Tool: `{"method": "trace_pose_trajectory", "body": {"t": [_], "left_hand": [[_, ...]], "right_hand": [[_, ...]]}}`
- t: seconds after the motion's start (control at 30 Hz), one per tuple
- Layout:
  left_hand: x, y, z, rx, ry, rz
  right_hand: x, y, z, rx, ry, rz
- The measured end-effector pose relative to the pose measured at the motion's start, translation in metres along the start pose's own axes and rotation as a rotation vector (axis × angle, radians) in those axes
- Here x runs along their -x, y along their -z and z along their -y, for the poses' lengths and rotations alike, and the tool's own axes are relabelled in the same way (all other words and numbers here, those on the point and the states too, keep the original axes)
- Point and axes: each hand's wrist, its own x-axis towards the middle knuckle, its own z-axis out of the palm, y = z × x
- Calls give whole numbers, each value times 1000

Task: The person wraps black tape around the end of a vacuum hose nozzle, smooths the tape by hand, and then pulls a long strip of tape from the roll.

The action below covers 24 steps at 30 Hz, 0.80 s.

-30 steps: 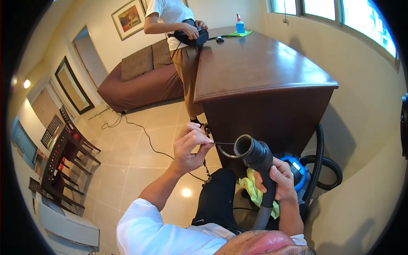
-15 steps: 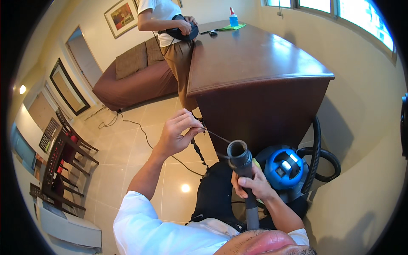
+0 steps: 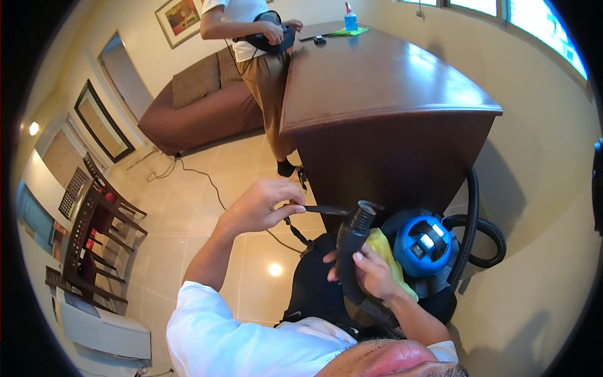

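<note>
Pinched between the thumb and fingers of my left hand (image 3: 267, 204) is a thin, flat dark strap (image 3: 326, 210). It stretches rightward to the neck of a dark, bent vacuum cleaner tube (image 3: 349, 251), where its far end is hard to make out. My right hand (image 3: 370, 271) grips the tube's middle from the right, the ribbed end pointing up and away. A yellow cloth (image 3: 386, 251) hangs beside that hand. Just right of it, on the floor, stands a blue and black vacuum cleaner (image 3: 422, 246) with a black ribbed hose (image 3: 468, 232).
A brown desk (image 3: 389, 81) rises ahead, bearing a spray bottle (image 3: 350, 19) on a green cloth and small dark items. Another person (image 3: 267, 69) stands at its left side. A cord (image 3: 217, 195) crosses the tiles. Sofa and chairs stand left; the wall is close on the right.
The tube has turned so its mouth no longer faces me, and more yellow cloth shows. The strap now shows its flat side. My left hand has moved slightly down. The other person's hand has shifted toward the desk.
</note>
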Motion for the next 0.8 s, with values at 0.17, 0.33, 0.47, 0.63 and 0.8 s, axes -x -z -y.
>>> {"method": "trace_pose_trajectory", "body": {"t": [0.17,0.33,0.47,0.63,0.8], "left_hand": [[6,5,8,36,105,209],[9,2,7,187,104,268],[5,12,8,351,106,349],[7,10,18,508,74,441],[8,1,29,626,3,516]], "right_hand": [[5,2,-28,245,4,-42],[4,-15,-19,425,64,-163],[13,-44,-8,442,91,-318],[40,-49,6,329,-13,-270],[65,-55,22,238,-53,-294]]}}
